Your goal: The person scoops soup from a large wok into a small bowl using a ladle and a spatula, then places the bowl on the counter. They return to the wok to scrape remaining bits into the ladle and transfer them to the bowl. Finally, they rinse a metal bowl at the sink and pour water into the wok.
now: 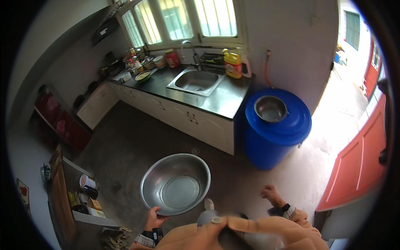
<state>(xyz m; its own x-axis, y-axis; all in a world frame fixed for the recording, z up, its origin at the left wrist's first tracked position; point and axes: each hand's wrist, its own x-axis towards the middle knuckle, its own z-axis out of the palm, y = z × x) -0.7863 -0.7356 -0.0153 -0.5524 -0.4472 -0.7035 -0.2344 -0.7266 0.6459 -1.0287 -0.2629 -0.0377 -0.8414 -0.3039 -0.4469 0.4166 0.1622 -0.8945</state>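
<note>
A wide stainless steel basin point(181, 190) hangs over the floor in front of me, its inside facing up. My left hand point(154, 217) grips its near rim at the lower left, the thumb over the edge. Apart from any object, my right hand point(271, 194) hangs at my right side with its fingers loosely curled; nothing shows in it. The nearest large thing to that hand is a blue plastic barrel point(268, 153) with a lid, on which a small metal bowl point(270, 108) rests.
A dark counter point(200, 101) with a steel sink point(197, 82) runs under the window. A yellow detergent jug point(233, 64) stands right of the faucet point(195, 56). At right, a red door point(356, 156) stands beside a bright doorway. A wooden board point(59, 187) and shelf goods are at lower left.
</note>
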